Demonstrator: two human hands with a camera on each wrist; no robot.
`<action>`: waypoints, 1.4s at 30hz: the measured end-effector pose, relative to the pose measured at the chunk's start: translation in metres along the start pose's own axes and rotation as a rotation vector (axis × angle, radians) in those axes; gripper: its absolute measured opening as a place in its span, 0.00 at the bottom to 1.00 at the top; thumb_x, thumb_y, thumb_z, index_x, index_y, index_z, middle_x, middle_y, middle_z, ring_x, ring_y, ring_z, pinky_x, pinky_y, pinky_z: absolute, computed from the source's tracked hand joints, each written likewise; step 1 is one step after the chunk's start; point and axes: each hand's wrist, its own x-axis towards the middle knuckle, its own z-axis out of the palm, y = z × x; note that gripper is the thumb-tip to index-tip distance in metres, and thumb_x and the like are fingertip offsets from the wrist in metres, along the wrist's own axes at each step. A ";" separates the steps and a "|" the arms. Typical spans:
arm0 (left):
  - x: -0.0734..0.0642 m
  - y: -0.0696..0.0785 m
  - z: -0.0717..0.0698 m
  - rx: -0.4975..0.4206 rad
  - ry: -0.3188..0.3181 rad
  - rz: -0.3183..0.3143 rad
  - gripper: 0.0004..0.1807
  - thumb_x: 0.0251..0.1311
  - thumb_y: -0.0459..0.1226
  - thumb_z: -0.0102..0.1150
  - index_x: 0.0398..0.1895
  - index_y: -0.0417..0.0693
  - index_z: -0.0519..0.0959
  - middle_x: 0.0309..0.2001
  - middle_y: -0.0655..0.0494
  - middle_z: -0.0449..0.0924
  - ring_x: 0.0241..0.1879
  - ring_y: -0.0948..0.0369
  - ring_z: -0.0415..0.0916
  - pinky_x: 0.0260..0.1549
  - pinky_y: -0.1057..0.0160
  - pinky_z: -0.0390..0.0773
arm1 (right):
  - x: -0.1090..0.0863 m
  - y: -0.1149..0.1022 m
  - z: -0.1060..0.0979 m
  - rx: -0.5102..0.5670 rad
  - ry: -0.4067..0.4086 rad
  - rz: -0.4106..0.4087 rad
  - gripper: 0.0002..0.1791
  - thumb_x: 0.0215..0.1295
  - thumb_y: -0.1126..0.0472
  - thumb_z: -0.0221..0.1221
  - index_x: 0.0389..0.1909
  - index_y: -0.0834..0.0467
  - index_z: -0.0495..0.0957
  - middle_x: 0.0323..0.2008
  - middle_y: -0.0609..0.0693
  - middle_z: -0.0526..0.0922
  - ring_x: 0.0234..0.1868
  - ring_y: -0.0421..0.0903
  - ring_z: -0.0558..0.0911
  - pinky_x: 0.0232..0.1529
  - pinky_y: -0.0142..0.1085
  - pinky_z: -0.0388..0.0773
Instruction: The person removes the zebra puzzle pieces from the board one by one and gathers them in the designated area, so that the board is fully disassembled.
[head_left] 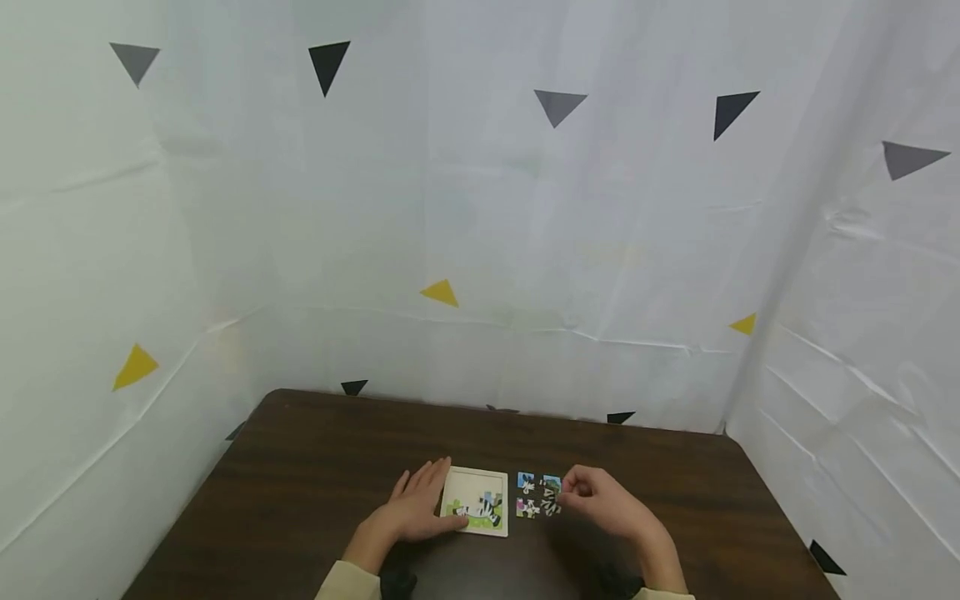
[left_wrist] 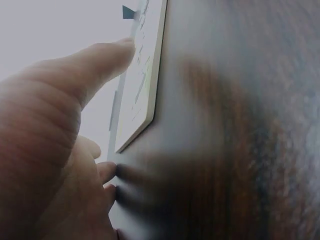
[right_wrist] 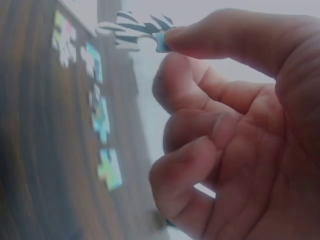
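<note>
A square jigsaw puzzle tray lies on the table in the head view, with zebra pieces fitted along its lower part and bare wood above. My left hand rests along the tray's left side, fingers extended. Its thumb reaches over the tray's near edge. To the right of the tray, my right hand pinches a black-and-white striped puzzle piece with a blue corner between thumb and index finger. In the right wrist view the piece is held up off the table, and the other fingers are curled in.
Several loose puzzle pieces lie between the tray and my right hand; a blue-and-green piece is among them. The dark wooden table ends at a white curtain with printed triangles, which surrounds it at the back and sides.
</note>
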 end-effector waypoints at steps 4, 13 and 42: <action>-0.003 -0.002 0.005 0.021 -0.033 0.005 0.66 0.60 0.74 0.63 0.90 0.47 0.47 0.88 0.42 0.47 0.87 0.39 0.43 0.81 0.27 0.38 | -0.010 0.016 -0.008 0.016 -0.018 0.028 0.10 0.81 0.62 0.59 0.44 0.67 0.77 0.31 0.47 0.76 0.31 0.40 0.73 0.34 0.35 0.73; 0.002 -0.006 0.001 -0.007 -0.038 0.025 0.64 0.62 0.73 0.62 0.89 0.49 0.49 0.89 0.44 0.43 0.88 0.40 0.38 0.81 0.27 0.34 | -0.012 0.043 -0.018 0.015 -0.053 0.099 0.11 0.80 0.62 0.58 0.41 0.67 0.79 0.30 0.48 0.78 0.32 0.44 0.77 0.34 0.36 0.75; 0.002 -0.003 0.000 0.026 -0.042 0.018 0.64 0.62 0.74 0.62 0.90 0.51 0.49 0.90 0.46 0.42 0.89 0.42 0.36 0.81 0.28 0.31 | 0.013 0.030 0.019 -0.201 0.087 0.196 0.16 0.63 0.62 0.74 0.43 0.62 0.77 0.26 0.49 0.75 0.25 0.44 0.70 0.27 0.37 0.67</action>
